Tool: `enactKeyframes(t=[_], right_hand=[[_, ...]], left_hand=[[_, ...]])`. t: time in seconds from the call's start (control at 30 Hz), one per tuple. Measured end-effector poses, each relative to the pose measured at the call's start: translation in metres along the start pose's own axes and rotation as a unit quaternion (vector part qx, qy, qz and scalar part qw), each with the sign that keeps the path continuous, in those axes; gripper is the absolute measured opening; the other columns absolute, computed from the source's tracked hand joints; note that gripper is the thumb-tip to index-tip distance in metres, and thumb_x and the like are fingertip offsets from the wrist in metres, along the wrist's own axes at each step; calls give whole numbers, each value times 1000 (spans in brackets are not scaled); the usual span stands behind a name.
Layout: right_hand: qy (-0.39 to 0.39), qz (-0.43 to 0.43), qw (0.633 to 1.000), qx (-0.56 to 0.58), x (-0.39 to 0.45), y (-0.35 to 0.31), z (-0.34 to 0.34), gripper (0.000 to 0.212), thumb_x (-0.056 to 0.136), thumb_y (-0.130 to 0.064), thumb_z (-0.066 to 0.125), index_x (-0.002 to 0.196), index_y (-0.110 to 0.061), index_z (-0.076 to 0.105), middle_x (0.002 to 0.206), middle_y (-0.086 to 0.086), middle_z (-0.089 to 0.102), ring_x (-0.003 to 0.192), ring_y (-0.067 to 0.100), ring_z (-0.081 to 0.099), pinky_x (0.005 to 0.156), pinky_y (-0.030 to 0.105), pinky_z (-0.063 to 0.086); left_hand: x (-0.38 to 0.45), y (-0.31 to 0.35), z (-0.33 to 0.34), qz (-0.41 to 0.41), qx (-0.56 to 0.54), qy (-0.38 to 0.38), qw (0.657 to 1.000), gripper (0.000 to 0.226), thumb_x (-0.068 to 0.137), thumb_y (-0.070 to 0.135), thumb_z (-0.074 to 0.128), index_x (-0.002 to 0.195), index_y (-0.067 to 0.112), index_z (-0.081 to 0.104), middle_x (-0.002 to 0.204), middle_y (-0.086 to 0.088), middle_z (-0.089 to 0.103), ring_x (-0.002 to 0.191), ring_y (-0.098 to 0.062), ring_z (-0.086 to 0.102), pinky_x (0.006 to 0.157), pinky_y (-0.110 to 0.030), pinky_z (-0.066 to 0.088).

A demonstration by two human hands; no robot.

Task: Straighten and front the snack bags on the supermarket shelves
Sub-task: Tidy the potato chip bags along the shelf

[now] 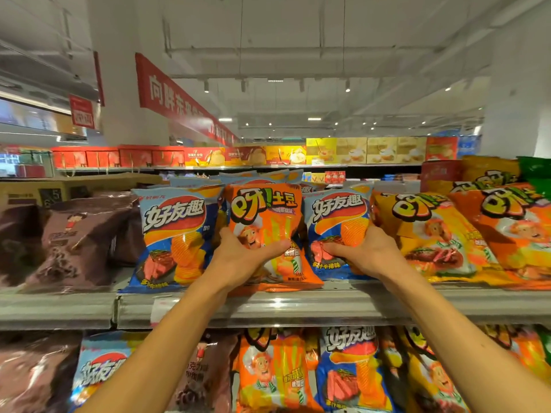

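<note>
Left hand: the left hand (238,257) grips the lower part of the orange potato-stick bag (265,231), thumb across its printed face, fingers tucked behind its left edge.
Right hand: the right hand (362,251) clamps the lower right of the blue ridged-chip bag (337,231) just right of the orange bag, thumb lying on the front.
Why held so: each bag stands upright, face out, at the shelf lip; the grips look meant to square them and draw them forward.
Task bags: both sit on the upper shelf, touching side by side; a second blue chip bag (176,236) stands just left of the orange bag, leaning slightly.
Neighbours: brown chocolate-snack bags (77,245) lie slumped further left; yellow and orange bags (441,234) lean back to the right.
Surface: grey metal shelf edge (298,305) below the orange bag, with more bags on the lower tier.
Room: a red banner (173,93) hangs above left; boxed goods line the far shelves.
</note>
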State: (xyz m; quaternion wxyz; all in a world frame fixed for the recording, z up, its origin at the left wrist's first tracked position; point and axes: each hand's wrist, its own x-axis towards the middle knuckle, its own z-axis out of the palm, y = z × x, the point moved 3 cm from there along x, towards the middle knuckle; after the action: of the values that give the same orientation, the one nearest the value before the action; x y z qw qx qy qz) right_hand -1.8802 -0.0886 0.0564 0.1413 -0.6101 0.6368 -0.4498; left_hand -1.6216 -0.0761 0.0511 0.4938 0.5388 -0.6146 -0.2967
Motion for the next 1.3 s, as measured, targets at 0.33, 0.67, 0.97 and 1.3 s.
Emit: enactKeyframes(t=[0.33, 0.67, 0.97, 1.3], right_hand=[[114, -25, 989, -95, -19, -9, -53, 88, 61, -75, 78, 122, -18, 53, 113, 8, 66, 104, 34, 64, 84, 46, 54], [171, -31, 984, -41, -48, 36, -128, 80, 60, -70, 77, 122, -22, 62, 118, 4, 70, 110, 32, 64, 90, 44, 52], [151, -59, 987, -11, -72, 47, -139, 67, 62, -67, 75, 114, -26, 68, 107, -4, 73, 100, 21, 67, 88, 40, 53], [152, -76, 985, 25, -79, 32, -116, 64, 66, -60, 81, 120, -29, 66, 113, -9, 72, 105, 18, 66, 91, 40, 52]], left_hand=[[-3, 9, 2, 0, -10, 8, 1000, 142, 43, 73, 80, 154, 21, 9, 148, -11, 44, 129, -29, 50, 105, -43, 44], [3, 48, 87, 64, -17, -29, 997, 120, 54, 63, 86, 146, 17, 24, 130, 8, 54, 113, -11, 57, 96, -30, 45], [15, 58, 135, 4, 25, -70, 997, 139, 61, 64, 83, 153, 8, -5, 148, -18, 45, 131, -34, 50, 109, -46, 43], [5, 54, 117, 35, 58, -103, 992, 101, 80, 63, 68, 153, 12, 19, 138, -1, 52, 119, -19, 57, 90, -22, 42]])
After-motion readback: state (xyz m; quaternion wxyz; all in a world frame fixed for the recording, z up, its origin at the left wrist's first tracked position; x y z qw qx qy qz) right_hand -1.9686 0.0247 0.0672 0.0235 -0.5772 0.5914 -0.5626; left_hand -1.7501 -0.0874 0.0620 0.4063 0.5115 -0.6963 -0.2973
